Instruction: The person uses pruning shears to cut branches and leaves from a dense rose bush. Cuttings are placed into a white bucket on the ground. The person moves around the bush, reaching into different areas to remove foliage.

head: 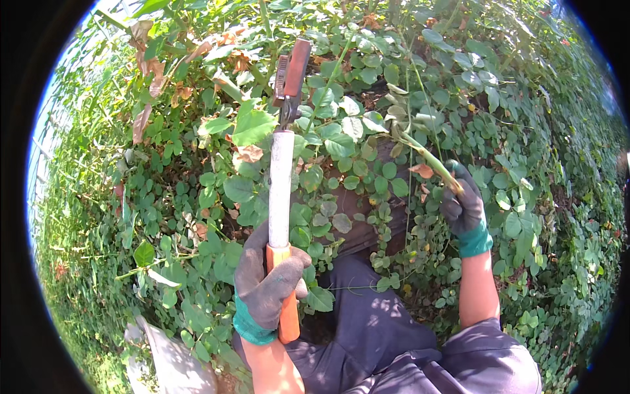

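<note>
My left hand (pixel 268 288), in a dark work glove with a green cuff, is wrapped around the orange grip (pixel 289 320) of a long-handled tool. The tool's white shaft (pixel 281 189) points up and away from me. At its far end sits a hinged head (pixel 294 71) with reddish jaw pieces and a toothed edge. On the right, my gloved right hand (pixel 462 202) holds a thick green stem (pixel 430 160) near its cut end. Partly wilted leaves (pixel 396 111) hang about the stem's far end.
Dense leafy bushes (pixel 512 147), apparently roses, surround me on all sides. Dry brown leaves (pixel 155 74) hang at upper left. Thin upright shoots (pixel 339 61) rise behind the tool head. A pale sheet-like object (pixel 174 362) lies at lower left, beside my dark-trousered leg (pixel 369 310).
</note>
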The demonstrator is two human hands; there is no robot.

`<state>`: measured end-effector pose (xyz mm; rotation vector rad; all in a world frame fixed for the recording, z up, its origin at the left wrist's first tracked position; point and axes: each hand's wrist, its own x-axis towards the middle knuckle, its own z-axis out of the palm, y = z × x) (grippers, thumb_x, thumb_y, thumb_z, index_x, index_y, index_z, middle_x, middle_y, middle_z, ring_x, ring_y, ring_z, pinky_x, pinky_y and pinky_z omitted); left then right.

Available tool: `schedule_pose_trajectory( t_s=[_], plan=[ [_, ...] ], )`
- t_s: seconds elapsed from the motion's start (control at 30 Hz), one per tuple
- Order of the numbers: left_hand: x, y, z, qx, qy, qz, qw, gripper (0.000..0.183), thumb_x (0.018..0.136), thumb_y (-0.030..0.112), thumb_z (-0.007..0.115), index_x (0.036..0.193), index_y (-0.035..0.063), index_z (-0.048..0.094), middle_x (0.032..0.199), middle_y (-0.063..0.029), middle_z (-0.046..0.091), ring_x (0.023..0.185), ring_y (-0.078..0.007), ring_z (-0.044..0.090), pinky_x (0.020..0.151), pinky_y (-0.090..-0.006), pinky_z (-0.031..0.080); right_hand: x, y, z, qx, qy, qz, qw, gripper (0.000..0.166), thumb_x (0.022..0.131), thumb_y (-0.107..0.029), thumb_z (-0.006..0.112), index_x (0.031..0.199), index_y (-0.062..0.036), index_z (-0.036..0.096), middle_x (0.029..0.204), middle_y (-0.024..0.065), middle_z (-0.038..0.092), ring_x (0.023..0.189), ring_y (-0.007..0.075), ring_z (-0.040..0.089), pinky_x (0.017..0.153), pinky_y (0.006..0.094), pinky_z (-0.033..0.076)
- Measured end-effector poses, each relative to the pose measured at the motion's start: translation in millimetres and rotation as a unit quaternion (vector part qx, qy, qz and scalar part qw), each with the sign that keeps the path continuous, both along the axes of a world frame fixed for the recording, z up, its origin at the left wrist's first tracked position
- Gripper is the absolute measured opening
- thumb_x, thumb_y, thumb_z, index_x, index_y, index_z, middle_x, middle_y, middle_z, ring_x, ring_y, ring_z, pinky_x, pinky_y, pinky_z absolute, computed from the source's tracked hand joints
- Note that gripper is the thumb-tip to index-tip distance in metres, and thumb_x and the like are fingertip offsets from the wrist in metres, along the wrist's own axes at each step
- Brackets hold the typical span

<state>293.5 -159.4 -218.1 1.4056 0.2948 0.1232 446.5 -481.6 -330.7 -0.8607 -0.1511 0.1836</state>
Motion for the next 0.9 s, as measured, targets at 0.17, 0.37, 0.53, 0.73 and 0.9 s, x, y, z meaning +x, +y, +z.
schedule_pose_trajectory(
  t_s=[0.17,0.37,0.53,0.73,0.9],
  plan=[
    [-9.3,16.8,9.0,0.023,0.037,-0.01,0.999,0.066,0.079,0.017,0.068,0.136,-0.0033,0.042,0.081,-0.0049,0.059,0.062,-0.0102,0.055,0.054,-0.0249,0.048,-45.1,20.5,-21.2,0.232,-0.095,0.147,0.957,0.045,0.088,-0.016,0.065,0.125,-0.0019,0.045,0.075,-0.0009,0.048,0.043,0.0029,0.039,0.037,0.0174,0.033],
    [0.4,21.4,-1.5,0.29,0.015,-0.096,0.952,0.076,0.084,0.032,0.066,0.144,0.0008,0.031,0.101,-0.0131,0.065,0.085,-0.0214,0.065,0.076,-0.0327,0.052,-69.6,56.1,43.7,0.392,-0.145,0.123,0.9,0.037,0.086,0.0,0.059,0.12,0.0004,0.043,0.079,0.0015,0.047,0.053,0.006,0.047,0.047,0.0208,0.04],
    [-14.8,22.0,-33.6,0.399,0.061,-0.089,0.91,0.063,0.085,0.037,0.06,0.139,0.0131,0.039,0.077,-0.0173,0.065,0.068,-0.0343,0.065,0.065,-0.0433,0.051,-83.8,140.3,98.5,0.396,-0.168,0.107,0.897,0.016,0.088,0.0,0.056,0.102,0.0019,0.048,0.081,0.0016,0.045,0.06,0.0068,0.042,0.057,0.0223,0.037],
    [-2.8,27.8,-32.1,0.476,0.03,-0.147,0.867,0.032,0.086,0.025,0.057,0.114,0.0098,0.053,0.076,-0.0147,0.063,0.076,-0.0337,0.065,0.064,-0.0435,0.048,-104.2,250.6,196.4,0.426,-0.217,0.168,0.862,0.011,0.091,-0.003,0.053,0.1,0.0035,0.05,0.075,0.0,0.04,0.06,0.0075,0.037,0.061,0.0235,0.034],
    [-29.3,26.7,-29.3,0.49,0.046,-0.115,0.863,0.038,0.087,0.028,0.057,0.12,0.0098,0.051,0.08,-0.0155,0.064,0.078,-0.0342,0.065,0.065,-0.0435,0.048,-245.9,394.3,252.7,0.004,-0.5,0.36,0.788,0.046,0.087,-0.016,0.066,0.129,-0.0049,0.048,0.106,0.0173,0.06,0.094,0.0248,0.059,0.079,0.036,0.049]
  ],
)
